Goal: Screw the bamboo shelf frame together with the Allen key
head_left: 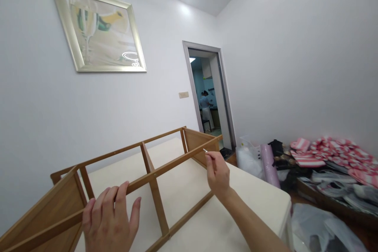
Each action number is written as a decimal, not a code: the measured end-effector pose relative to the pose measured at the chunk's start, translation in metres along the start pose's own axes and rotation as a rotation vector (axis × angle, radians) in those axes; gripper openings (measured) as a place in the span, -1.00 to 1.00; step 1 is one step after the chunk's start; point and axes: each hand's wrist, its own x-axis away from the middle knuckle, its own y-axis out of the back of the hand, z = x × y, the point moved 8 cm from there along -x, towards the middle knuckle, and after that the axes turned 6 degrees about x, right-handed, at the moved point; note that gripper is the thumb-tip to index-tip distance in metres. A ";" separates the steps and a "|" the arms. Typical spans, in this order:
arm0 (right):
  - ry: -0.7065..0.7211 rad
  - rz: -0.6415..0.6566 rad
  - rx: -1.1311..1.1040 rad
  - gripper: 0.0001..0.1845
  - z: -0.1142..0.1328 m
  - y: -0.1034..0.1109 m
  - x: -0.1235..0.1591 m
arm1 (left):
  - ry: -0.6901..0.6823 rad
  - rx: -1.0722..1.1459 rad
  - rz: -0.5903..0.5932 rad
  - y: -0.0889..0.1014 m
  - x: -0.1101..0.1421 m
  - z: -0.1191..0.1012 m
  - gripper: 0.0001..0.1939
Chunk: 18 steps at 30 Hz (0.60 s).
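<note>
A brown wooden shelf frame (155, 173), with open bays and solid panels at both ends, lies across a cream-white table (254, 189). My left hand (110, 212) is hooked over its near upper rail, left of the middle crosspiece, with the thumb apart on the near side. Farther right, my right hand (217, 171) is closed in a pinch close to the same rail, near the far end panel (197, 138). From its fingertips juts a small thin pale rod (205, 151), too small to tell its kind.
Right of the table lie clear plastic bags (325, 224), a purple roll (269, 165), a box of shoes (333, 189) and red-and-white striped cloth (339, 153). A framed picture (103, 35) hangs on the wall. Through the doorway (208, 86) a person (206, 106) stands at a counter.
</note>
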 end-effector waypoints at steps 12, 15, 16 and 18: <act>-0.536 -0.030 -0.076 -0.66 -0.109 0.007 0.011 | 0.032 0.194 0.042 -0.009 -0.042 -0.068 -0.45; -0.574 -0.025 0.068 -0.63 -0.119 0.013 0.012 | 0.073 0.243 0.131 -0.030 -0.059 -0.090 -0.51; -0.568 -0.016 0.094 -0.61 -0.121 0.013 0.010 | 0.119 0.249 0.134 -0.036 -0.062 -0.091 -0.54; -0.537 0.035 0.108 -0.60 -0.121 0.009 0.008 | 0.186 0.288 0.153 -0.046 -0.065 -0.087 -0.68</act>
